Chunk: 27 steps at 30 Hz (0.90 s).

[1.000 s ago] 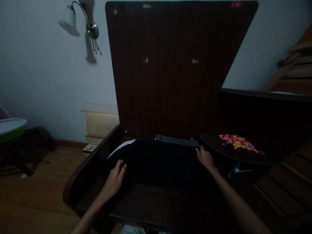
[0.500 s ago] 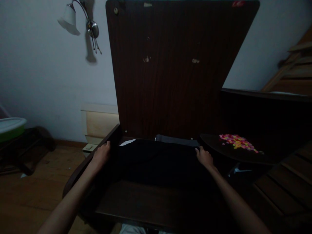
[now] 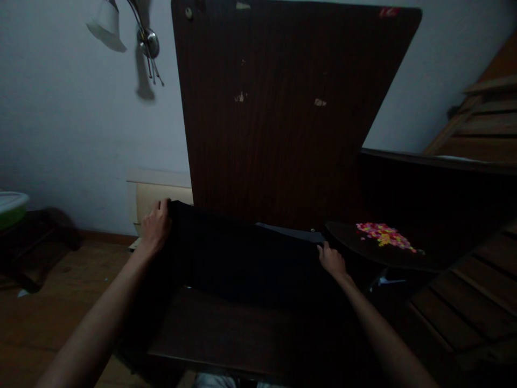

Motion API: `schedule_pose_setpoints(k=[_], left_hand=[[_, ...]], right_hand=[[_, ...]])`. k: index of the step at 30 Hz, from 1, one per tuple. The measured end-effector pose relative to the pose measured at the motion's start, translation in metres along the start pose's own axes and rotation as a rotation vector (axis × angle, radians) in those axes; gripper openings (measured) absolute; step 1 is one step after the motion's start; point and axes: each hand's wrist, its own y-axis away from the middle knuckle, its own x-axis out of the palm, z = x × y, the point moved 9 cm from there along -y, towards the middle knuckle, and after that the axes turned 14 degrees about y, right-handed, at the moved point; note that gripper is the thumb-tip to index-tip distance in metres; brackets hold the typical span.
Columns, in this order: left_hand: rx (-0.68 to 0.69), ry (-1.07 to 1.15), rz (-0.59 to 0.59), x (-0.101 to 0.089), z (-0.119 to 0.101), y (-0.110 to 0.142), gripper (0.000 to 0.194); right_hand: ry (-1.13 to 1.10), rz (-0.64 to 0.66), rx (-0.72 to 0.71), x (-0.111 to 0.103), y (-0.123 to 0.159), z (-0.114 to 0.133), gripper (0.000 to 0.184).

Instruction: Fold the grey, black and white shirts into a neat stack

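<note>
The left hand pinches the raised far-left corner of the black cloth over the dark-brown wooden desktop; the right hand seems clamped on its far-right corner. Even tension should limit creases.

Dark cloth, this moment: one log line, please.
left hand: holds upper corner | right hand: at opposite end | dark cloth: spread between hands

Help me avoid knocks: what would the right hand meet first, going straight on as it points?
Past the black cloth, the right hand would likely meet the grey strip; depth is unclear.
</note>
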Motion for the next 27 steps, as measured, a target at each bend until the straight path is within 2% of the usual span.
schedule_pose_setpoints(k=[2, 5, 8, 11, 14, 17, 19, 21, 23, 27], left_hand=[[0.028, -0.01, 0.039, 0.008, 0.0, -0.009, 0.047], [0.106, -0.052, 0.25, 0.046, 0.001, -0.01, 0.049], [0.194, -0.101, 0.427, 0.082, -0.003, 0.007, 0.051], [0.322, -0.093, 0.434, 0.1, -0.017, 0.023, 0.047], [0.392, 0.001, 0.464, 0.119, -0.029, 0.031, 0.049], [0.355, 0.154, 0.609, 0.144, -0.031, 0.033, 0.057], [0.319, 0.264, 0.707, 0.159, -0.03, 0.034, 0.057], [0.295, 0.351, 0.747, 0.167, -0.03, 0.032, 0.05], [0.26, 0.382, 0.725, 0.167, -0.028, 0.027, 0.043], [0.219, 0.423, 0.683, 0.155, -0.032, 0.024, 0.039]], right_hand=[[0.003, -0.003, -0.004, 0.0, 0.0, 0.001, 0.04], [0.004, -0.013, -0.001, 0.0, 0.0, 0.0, 0.041], [0.018, -0.015, -0.003, 0.001, 0.001, 0.0, 0.043], [0.061, -0.039, -0.02, -0.005, 0.002, 0.005, 0.04], [0.169, -0.181, -0.059, -0.025, 0.007, 0.019, 0.035], [0.218, -0.313, -0.171, -0.047, 0.014, 0.05, 0.034], [0.132, -0.329, -0.276, -0.056, 0.019, 0.078, 0.033], [-0.011, -0.34, -0.403, -0.063, 0.026, 0.113, 0.031], [-0.158, -0.363, -0.549, -0.069, 0.035, 0.151, 0.028], [-0.373, -0.349, -0.772, -0.073, 0.047, 0.221, 0.027]])
